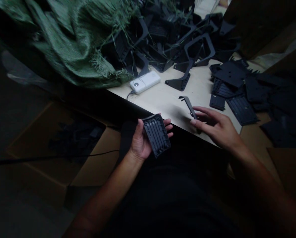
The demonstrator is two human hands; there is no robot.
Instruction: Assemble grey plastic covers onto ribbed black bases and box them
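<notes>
Left fingers curl around a ribbed black plastic plate; right fingers pinch a slim black bracket.

Both bare forearms reach in from lower corners, angled toward middle of view, dim in shadow. Left hand turned palm up, thumb raised on one side, fingertips curling up on other. Right hand well apart from left, back of hand up, fingers extended and loosely spread, thumb low beneath them.
</notes>
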